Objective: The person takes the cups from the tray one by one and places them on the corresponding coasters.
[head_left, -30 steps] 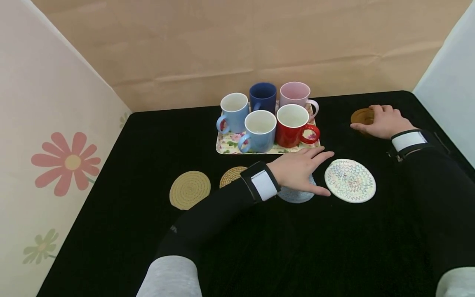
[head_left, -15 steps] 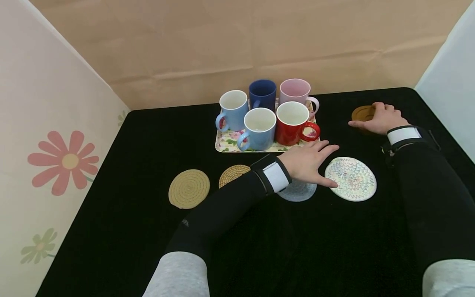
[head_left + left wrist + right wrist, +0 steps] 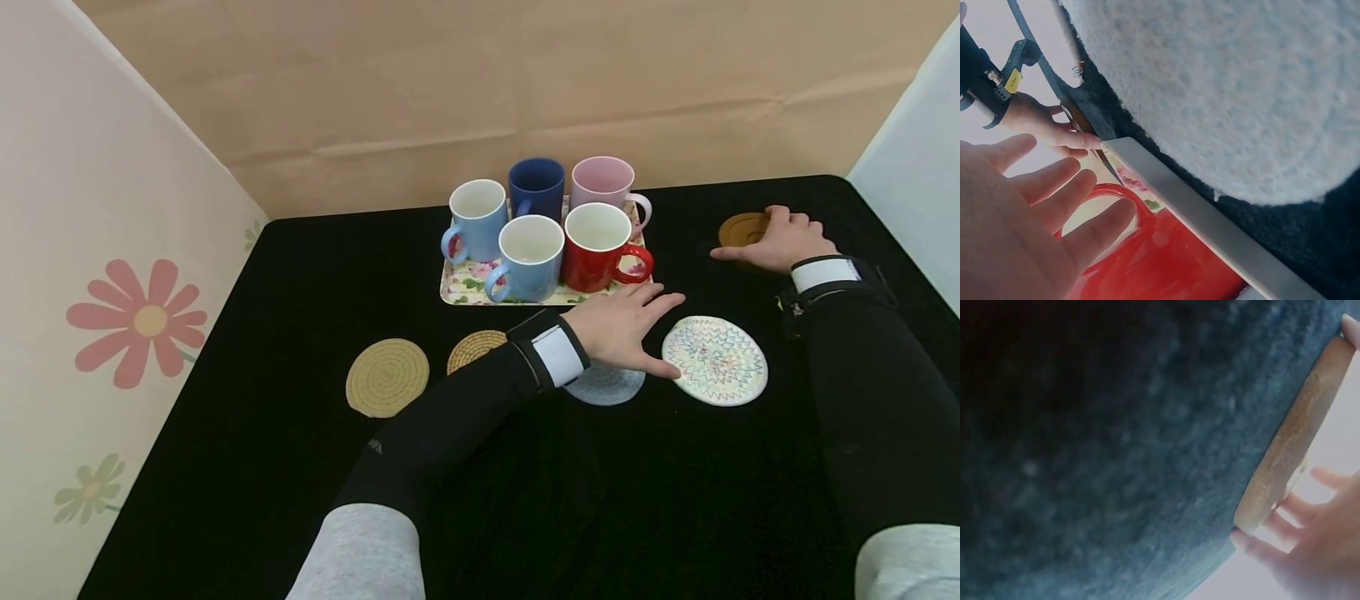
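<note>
"One black table (image 3: 675, 500) took up most of the head view?"

"Yes, with the flowered tray (image 3: 456, 289) toward its back edge, unmoved over the last second."

"And the hands?"

"The left hand (image 3: 618, 325) had its fingers straight and spread, holding nothing. It had slid to the right: a second earlier its thumb ended just short of the white mat (image 3: 716, 362), and now the tip overlapped that mat's rim. I couldn't tell whether it touched."

"What about the other mats?"

"All lay where they had been, in a row before the tray. The straw mat (image 3: 386, 379) was at the left end, then the woven mat (image 3: 472, 348), partly behind the left sleeve (image 3: 450, 442), then the grey mat (image 3: 606, 392), partly under the left hand."

"Any change in the mugs?"

"None. The red mug (image 3: 592, 262), pink mug (image 3: 600, 190), navy mug (image 3: 540, 200) and two light blue mugs (image 3: 534, 275) stood upright on the tray."

"And the brown disc (image 3: 738, 231)?"

"Far right, beyond the white mat, flat on the table. The right hand (image 3: 791, 242) gripped it by the rim, thumb and fingers on opposite sides, just as before."
</note>
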The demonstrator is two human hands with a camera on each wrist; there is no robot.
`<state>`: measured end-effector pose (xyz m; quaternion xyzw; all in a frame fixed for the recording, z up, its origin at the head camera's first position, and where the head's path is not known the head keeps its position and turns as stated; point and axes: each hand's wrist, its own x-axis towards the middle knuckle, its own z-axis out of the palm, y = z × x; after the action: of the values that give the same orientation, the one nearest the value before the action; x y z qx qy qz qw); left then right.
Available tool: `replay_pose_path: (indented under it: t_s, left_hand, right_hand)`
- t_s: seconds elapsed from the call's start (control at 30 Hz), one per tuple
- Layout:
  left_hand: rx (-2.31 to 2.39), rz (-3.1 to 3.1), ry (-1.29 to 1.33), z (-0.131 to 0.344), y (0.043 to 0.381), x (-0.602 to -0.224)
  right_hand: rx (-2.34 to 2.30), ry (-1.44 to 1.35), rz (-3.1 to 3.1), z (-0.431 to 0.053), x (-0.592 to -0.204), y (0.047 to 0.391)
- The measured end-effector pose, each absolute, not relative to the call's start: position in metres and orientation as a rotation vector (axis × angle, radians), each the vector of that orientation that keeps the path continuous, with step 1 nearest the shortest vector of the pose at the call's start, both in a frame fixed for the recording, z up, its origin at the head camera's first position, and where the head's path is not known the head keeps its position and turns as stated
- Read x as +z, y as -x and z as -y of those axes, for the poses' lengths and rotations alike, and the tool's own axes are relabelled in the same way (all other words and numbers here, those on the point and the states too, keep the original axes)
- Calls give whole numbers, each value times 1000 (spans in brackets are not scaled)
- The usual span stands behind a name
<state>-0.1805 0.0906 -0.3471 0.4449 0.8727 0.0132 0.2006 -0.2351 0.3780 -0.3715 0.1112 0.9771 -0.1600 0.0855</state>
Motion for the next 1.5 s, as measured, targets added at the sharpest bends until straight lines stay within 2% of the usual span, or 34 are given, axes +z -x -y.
replay_pose_path:
  t_s: [0.47,0.8,1.5]
  left_hand:
    - [-29,-2452,-1254,-91,177,-349]
    - [-30,-2467,-1234,-93,173,-351]
    - [16,-2456,-1260,-90,171,-351]
  right_hand:
    - [-461,-256,-2928,-390,-374,220]
    - [-441,-50,-2932,-409,-379,211]
    - [-425,102,-2920,-419,-381,149]
